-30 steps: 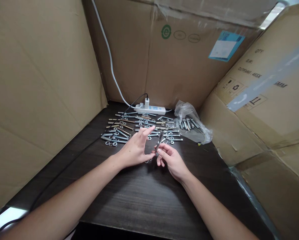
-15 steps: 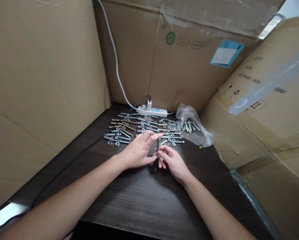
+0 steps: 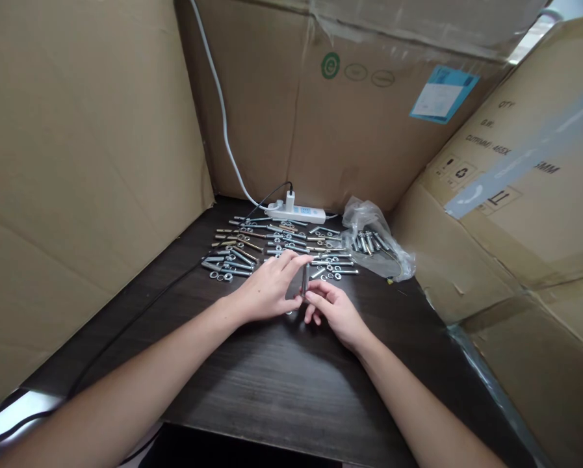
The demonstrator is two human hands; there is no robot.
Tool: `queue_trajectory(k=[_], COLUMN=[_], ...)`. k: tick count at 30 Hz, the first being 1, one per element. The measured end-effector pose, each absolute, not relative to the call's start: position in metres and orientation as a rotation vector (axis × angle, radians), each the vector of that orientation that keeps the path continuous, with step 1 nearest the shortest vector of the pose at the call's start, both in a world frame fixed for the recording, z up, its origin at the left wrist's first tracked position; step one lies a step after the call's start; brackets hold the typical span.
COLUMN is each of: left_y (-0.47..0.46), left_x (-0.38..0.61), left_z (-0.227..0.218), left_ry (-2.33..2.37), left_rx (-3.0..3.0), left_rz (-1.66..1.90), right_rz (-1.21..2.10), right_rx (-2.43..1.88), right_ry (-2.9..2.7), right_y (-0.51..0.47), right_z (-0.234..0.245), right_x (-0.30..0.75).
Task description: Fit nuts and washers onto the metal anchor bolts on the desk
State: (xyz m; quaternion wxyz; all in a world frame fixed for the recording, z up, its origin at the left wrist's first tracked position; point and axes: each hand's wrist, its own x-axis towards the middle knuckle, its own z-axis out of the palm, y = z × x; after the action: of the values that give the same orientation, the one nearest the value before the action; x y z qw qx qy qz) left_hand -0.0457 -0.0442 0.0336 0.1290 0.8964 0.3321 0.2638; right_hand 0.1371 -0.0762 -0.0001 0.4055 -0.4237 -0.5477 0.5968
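A grey metal bolt (image 3: 305, 279) stands nearly upright between my hands, above the dark table. My left hand (image 3: 266, 289) spans it, with the fingertips at its top end and the thumb near its lower end. The fingers of my right hand (image 3: 337, 312) pinch the bolt low down; its exact tip is hidden by them. Just below my left thumb a small shiny ring (image 3: 289, 312) shows in part. Beyond my hands lie rows of loose bolts and metal sleeves (image 3: 237, 268), with nuts and washers (image 3: 228, 277) among them.
A clear plastic bag (image 3: 369, 214) with several bolts (image 3: 366, 242) in it lies at the back right. Behind the rows is a white power strip (image 3: 298, 213) with a plug and cables. Cardboard boxes (image 3: 252, 130) wall in the table (image 3: 252, 390) on three sides.
The view has shifted slightly, so the table's things sit a little higher. Both hands keep hold of the bolt, which has moved slightly left. A small ring now shows under my left thumb.
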Motion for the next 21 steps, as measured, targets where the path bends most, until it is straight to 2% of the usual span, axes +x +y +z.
queue_trajectory(k=[3,7,15,21], left_y=[-0.04,-0.036,-0.034,-0.034], left_x=[-0.048,-0.052,-0.053,-0.053], left_z=[0.032,0.032,0.029,0.028], left_ry=[1.002,1.033,1.026,1.041], left_rx=[2.597,2.592,2.542,2.524], left_rz=[0.871,0.97,0.946,0.932], right_rz=[1.371,0.98,0.377,0.261], right_rx=[-1.141,-1.233,-1.277,-1.29], right_ry=[-1.475,-1.813,-2.193,-2.322], right_y=[-0.076,-0.079,-0.09,-0.089], right_z=[-0.002,-0.002,0.0,0.001], right_x=[0.138,0.14,0.119,0.109])
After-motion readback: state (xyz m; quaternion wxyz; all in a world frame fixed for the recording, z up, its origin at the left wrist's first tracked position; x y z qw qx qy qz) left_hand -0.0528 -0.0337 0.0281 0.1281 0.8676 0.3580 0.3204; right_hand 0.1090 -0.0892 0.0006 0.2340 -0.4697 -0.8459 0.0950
